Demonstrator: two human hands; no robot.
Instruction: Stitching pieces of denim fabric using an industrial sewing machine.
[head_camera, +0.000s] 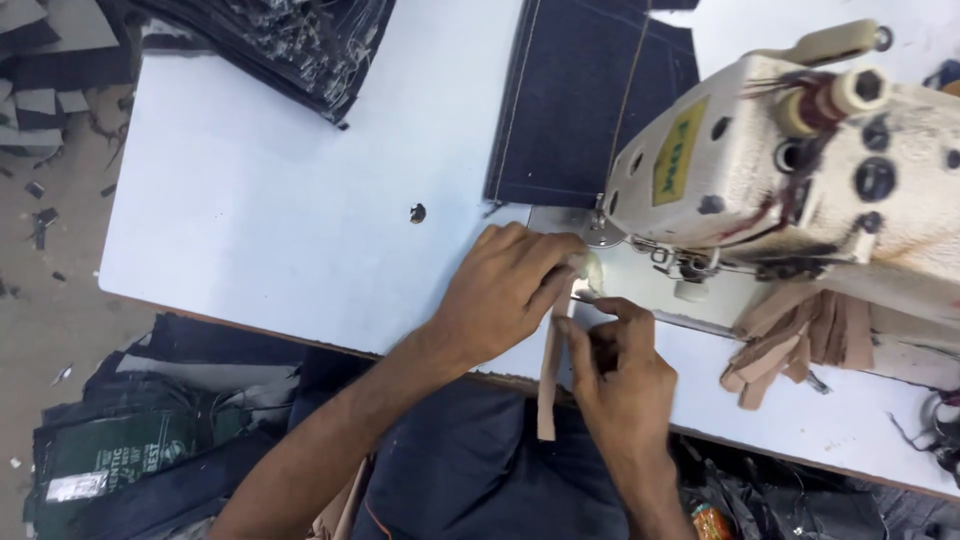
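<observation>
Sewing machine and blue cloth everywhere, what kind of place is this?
Most likely a clothes-sewing workshop. A worn sewing machine sits on a white table, dark denim pieces lie about, and tan strips are piled up.

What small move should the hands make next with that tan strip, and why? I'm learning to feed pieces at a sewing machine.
Probably slide the tan strip forward until its top end lies under the needle area. Both the left hand and right hand pinch its top end just short of the sewing machine, while the rest hangs over the table edge.
</observation>
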